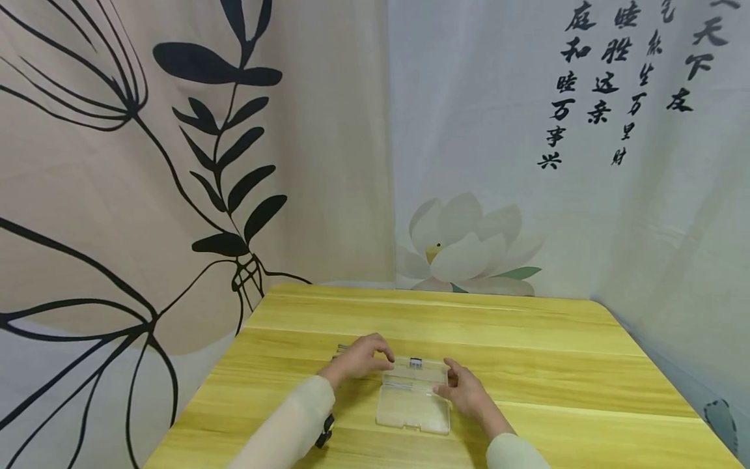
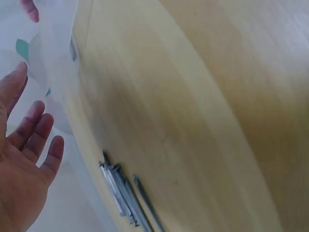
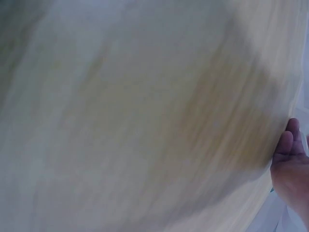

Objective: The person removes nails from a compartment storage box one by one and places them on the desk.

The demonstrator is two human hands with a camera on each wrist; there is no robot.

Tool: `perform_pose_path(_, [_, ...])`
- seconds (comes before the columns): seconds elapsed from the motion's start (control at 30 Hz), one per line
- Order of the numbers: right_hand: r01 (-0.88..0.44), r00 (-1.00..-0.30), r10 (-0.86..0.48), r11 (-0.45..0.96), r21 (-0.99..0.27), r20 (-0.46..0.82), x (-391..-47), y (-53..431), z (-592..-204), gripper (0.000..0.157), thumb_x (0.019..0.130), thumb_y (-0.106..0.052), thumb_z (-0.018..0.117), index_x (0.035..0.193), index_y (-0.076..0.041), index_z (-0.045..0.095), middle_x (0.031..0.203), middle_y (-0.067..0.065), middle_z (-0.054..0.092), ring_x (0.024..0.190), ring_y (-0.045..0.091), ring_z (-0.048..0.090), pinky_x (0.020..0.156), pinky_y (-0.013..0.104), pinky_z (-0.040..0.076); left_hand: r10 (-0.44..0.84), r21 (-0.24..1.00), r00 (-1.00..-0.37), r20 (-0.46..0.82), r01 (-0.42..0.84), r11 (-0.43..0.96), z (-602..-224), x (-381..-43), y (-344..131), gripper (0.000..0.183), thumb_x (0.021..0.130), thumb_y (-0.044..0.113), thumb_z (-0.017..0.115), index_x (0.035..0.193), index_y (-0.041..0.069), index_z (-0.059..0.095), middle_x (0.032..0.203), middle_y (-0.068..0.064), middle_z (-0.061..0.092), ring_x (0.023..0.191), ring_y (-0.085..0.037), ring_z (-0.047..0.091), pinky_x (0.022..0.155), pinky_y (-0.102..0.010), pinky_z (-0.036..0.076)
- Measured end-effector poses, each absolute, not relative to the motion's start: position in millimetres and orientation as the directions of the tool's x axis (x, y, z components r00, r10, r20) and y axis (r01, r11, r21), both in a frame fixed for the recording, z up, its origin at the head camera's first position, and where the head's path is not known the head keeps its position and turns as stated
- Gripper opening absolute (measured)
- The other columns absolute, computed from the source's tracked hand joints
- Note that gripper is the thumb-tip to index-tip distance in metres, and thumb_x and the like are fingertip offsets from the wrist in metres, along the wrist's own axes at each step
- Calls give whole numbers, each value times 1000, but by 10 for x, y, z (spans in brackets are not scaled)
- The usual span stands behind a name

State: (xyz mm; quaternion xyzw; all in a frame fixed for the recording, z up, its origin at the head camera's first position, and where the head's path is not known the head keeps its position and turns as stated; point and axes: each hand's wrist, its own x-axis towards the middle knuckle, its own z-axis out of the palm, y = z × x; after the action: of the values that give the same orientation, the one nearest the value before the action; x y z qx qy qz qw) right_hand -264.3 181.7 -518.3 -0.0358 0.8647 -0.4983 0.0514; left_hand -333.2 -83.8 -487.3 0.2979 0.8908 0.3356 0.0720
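A clear plastic box lies unfolded on the table, one half behind the other along its hinge. Thin grey pieces show near that hinge, too small to make out. My left hand hovers by the box's rear left corner, fingers loosely bent around nothing. Beside the box's right edge is my right hand, its thumb over the edge and its forefinger farther back; whether it bears on the plastic is unclear. Several metal nails lie together on the wood, mostly hidden behind the left hand in the head view.
The yellow wood-grain table extends past both hands. A dark small object, partly covered by the left sleeve, is near the left forearm. A small dark-and-white patch is on the box's rear half. Printed curtains hang behind the table.
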Motion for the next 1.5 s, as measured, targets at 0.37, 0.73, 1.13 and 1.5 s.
perform_pose_path(0.37, [2, -991, -118, 491, -871, -68, -2662, 1826, -5181, 73, 91, -11, 72, 151, 3, 33, 138, 31, 44, 121, 46, 48, 97, 56, 44, 590, 609, -807, 42, 488, 625, -4968, -3368, -723, 5, 91, 24, 75, 94, 20, 75, 121, 1, 55, 114, -24, 53, 97, -46, 45])
perform_pose_path(0.73, [0, -992, -114, 481, -876, -63, -2649, 1811, -5152, 74, 90, -10, 73, 150, 5, 32, 136, 30, 45, 119, 43, 50, 96, 55, 45, 608, 569, -794, 4, 502, 651, -4990, -3385, -683, 4, 87, 22, 78, 88, 19, 77, 113, 6, 57, 108, -17, 53, 97, -39, 44])
perform_pose_path(1.13, [-4, -993, -105, 478, -878, -52, -2638, 1806, -5172, 73, 89, -7, 73, 149, 6, 34, 131, 27, 48, 114, 39, 53, 94, 53, 47, 648, 491, -761, -40, 550, 676, -4979, -3415, -653, 8, 88, 17, 77, 83, 21, 80, 130, -6, 60, 123, -23, 53, 103, -39, 43])
perform_pose_path(1.5, [4, -994, -96, 481, -876, -57, -2636, 1812, -5182, 73, 89, -8, 73, 150, 5, 34, 134, 30, 47, 116, 41, 52, 95, 54, 46, 698, 316, -716, 14, 665, 676, -4995, -3400, -594, 6, 90, 24, 76, 89, 23, 81, 127, -2, 62, 118, -18, 56, 101, -32, 44])
